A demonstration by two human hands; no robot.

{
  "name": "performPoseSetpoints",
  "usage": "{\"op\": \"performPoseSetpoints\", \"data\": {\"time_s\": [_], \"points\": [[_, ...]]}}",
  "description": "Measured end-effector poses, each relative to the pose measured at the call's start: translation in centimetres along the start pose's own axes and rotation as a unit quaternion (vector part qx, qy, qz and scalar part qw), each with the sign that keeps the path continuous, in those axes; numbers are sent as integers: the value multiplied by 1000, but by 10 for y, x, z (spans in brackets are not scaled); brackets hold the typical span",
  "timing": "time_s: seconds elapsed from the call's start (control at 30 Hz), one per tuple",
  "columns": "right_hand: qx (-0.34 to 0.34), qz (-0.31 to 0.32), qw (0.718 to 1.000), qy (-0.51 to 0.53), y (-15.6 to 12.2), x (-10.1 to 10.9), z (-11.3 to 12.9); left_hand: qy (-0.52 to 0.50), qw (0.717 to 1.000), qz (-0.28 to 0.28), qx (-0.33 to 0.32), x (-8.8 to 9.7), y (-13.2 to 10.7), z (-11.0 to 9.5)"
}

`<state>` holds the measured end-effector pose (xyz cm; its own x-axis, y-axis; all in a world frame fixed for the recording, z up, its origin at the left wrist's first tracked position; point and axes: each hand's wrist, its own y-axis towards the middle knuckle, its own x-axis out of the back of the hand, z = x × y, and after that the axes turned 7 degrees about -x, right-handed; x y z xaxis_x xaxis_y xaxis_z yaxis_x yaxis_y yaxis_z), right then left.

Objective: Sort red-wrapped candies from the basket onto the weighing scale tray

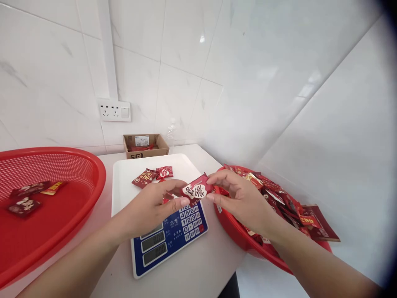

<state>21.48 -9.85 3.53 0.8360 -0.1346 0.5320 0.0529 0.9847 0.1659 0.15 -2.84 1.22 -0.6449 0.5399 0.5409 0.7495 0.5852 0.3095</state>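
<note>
Both hands hold one small dark-red snack packet (196, 188) with white lettering, above the front of a digital scale (181, 238). My left hand (156, 203) pinches its left end between thumb and fingers. At the right end, my right hand (237, 196) grips the packet's edge with thumb and fingertips. On the scale's white tray lie a dark-red packet (144, 178) and a brighter red packet (164, 172). Something red shows partly behind my left fingers. The scale's blue panel carries a keypad and displays, partly covered by my left hand.
A red basket (101, 174) with a few packets stands at left. At right, another red basket (231, 219) is heaped with packets; a larger dark-red pouch (322, 223) sticks out. Behind the scale are a cardboard box (161, 150) and a clear bottle (171, 132), against the tiled wall.
</note>
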Motion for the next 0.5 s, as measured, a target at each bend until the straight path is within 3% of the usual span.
{"op": "performPoseSetpoints", "data": {"time_s": [0.13, 0.23, 0.4, 0.5], "points": [[-3, 50, 997, 53, 2, -13, 9, -9, 1000, -18, 16, -2, 0, -1], [-13, 44, 999, 28, 11, -16, 7, 29, 999, -39, 25, 1, 0, 2], [-51, 16, 995, -84, 43, -15, -16, 108, 961, -242, 74, 15, -2, 9], [-62, 42, 990, -118, 62, -19, -31, 120, 944, -297, 73, 23, -4, 10]]}}
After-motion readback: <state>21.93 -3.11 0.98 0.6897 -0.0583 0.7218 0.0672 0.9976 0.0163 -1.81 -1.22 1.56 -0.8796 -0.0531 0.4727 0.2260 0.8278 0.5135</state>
